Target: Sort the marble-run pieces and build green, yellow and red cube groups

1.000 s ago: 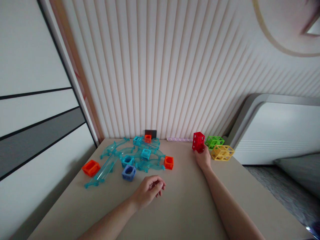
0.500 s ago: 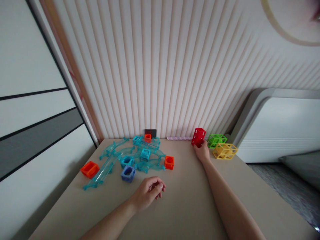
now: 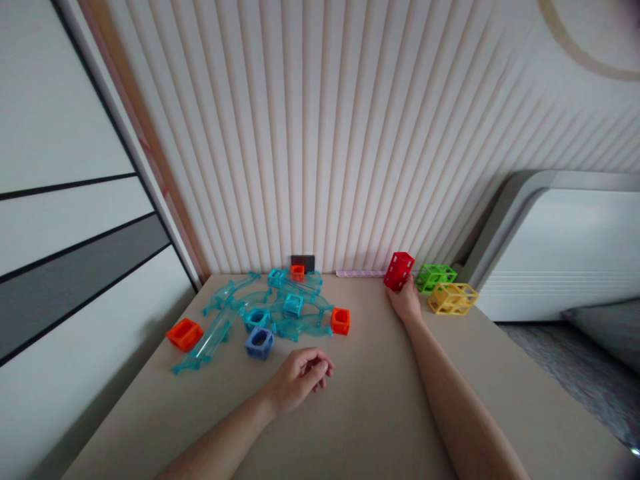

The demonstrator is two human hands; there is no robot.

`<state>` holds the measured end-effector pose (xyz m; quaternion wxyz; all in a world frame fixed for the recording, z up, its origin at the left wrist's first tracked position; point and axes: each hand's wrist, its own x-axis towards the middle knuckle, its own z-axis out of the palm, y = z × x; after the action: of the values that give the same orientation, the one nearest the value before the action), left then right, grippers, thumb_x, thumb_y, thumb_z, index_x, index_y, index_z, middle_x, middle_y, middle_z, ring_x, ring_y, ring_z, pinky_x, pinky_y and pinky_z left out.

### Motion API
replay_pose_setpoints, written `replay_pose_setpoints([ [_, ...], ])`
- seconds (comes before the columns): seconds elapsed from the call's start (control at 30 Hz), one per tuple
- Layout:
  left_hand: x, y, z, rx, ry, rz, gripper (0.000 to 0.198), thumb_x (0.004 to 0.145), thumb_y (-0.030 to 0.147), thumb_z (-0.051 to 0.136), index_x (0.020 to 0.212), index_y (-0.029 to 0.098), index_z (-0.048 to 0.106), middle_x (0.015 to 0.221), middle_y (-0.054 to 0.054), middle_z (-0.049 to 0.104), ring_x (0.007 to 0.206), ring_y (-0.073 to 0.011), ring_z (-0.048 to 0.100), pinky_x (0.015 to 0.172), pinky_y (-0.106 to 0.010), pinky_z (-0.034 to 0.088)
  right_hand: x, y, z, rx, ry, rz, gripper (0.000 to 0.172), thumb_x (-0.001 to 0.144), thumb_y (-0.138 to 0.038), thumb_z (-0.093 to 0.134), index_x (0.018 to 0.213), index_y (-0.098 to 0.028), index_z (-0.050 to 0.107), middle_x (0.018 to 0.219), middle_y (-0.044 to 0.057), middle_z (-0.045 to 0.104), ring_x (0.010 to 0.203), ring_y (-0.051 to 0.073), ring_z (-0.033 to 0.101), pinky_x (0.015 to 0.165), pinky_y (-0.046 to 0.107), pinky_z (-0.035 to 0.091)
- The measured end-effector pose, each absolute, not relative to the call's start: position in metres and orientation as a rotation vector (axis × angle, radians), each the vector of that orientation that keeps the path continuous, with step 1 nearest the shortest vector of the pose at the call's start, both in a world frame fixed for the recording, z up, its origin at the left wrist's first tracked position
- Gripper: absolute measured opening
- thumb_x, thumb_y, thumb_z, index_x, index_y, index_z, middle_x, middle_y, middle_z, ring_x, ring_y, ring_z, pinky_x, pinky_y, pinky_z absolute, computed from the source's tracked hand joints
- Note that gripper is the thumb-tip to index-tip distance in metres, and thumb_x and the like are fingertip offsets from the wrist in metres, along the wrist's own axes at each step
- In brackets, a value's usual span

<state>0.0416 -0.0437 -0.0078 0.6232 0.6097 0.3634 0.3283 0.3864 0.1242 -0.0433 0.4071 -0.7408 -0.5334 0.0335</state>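
My right hand (image 3: 405,301) is closed on the lower end of a red openwork block (image 3: 399,270), which stands tall and leans slightly right near the wall. Just right of it lie a green frame block (image 3: 435,278) and a yellow frame block (image 3: 453,299). My left hand (image 3: 303,377) rests near the front middle of the table with its fingers curled in, and nothing shows in them. Closest to that hand are a blue-violet cube with a round hole (image 3: 259,343) and an orange cube (image 3: 341,321).
Clear teal track pieces (image 3: 215,337) spread over the table's left half, with teal cubes (image 3: 293,305) among them. Another orange block (image 3: 185,335) sits at the left edge. A black object (image 3: 303,263) and a pale purple strip (image 3: 360,273) lie along the ribbed wall (image 3: 320,133).
The red block leans a little more to the right in my right hand. My left hand keeps its curled pose. The whole view has shifted slightly.
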Motion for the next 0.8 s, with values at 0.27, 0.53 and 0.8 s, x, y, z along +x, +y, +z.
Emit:
replay_pose_setpoints([
  [0.27, 0.041, -0.042, -0.010, 1.440, 0.838, 0.772, 0.044, 0.091, 0.057, 0.058, 0.093, 0.014, 0.066, 0.081, -0.003, 0.065, 0.065, -0.0111, 0.058, 0.060, -0.023, 0.045, 0.372, 0.096, -0.032, -1.815, -1.283, -0.036, 0.056, 0.088, -0.033, 0.048, 0.138, -0.008, 0.050, 0.134, 0.026, 0.055, 0.128, 0.040, 0.049, 0.107, 0.057, 0.036],
  [0.53, 0.042, -0.040, -0.011, 1.465, 0.829, 0.785, 0.041, 0.091, 0.054, 0.059, 0.092, 0.014, 0.066, 0.080, -0.003, 0.065, 0.063, -0.0109, 0.058, 0.059, -0.022, 0.045, 0.309, 0.054, -0.034, -1.419, -1.730, 0.284, 0.041, 0.097, -0.047, 0.045, 0.116, -0.018, 0.068, 0.112, 0.014, 0.073, 0.103, 0.026, 0.069, 0.092, 0.040, 0.054],
  [0.8, 0.041, -0.038, -0.012, 1.468, 0.827, 0.801, 0.040, 0.091, 0.053, 0.058, 0.092, 0.014, 0.066, 0.081, -0.003, 0.066, 0.063, -0.0104, 0.058, 0.058, -0.022, 0.044, 0.291, 0.032, -0.031, -1.146, -1.982, 0.752, 0.069, 0.086, -0.042, 0.073, 0.147, -0.023, 0.046, 0.130, 0.013, 0.068, 0.118, 0.027, 0.067, 0.102, 0.045, 0.053],
])
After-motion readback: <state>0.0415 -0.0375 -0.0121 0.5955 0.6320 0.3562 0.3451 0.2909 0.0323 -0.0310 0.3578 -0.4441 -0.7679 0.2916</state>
